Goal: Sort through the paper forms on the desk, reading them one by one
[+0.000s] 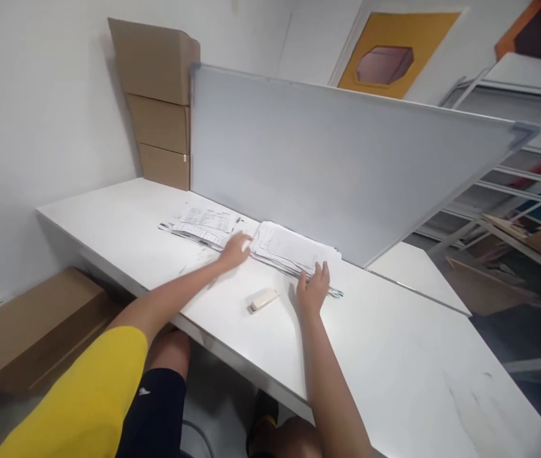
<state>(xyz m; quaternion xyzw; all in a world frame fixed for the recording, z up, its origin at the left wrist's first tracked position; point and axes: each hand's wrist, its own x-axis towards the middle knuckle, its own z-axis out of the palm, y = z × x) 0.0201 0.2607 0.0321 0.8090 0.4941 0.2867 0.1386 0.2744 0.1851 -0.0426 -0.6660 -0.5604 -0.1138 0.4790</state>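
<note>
A pile of white paper sheets point(294, 247) lies on the white table against the foot of a whiteboard. My left hand point(235, 251) is at the left end of this pile, fingers stretched toward its edge. To the left of that hand is a second batch of printed papers point(203, 222), spread a little unevenly. My right hand point(314, 289) rests at the front right edge of the pile with its fingers apart. Just right of it, thin pen-like items point(335, 292) poke out, partly hidden. A cream, oblong object, perhaps a stapler point(263, 300), lies in front of the pile.
The whiteboard point(328, 152) leans behind the papers along the white table point(370, 356). Cardboard boxes point(156, 121) stand at the back left by the wall. Another cardboard box point(36, 324) is on the floor at left. Metal shelving point(504, 175) fills the right side.
</note>
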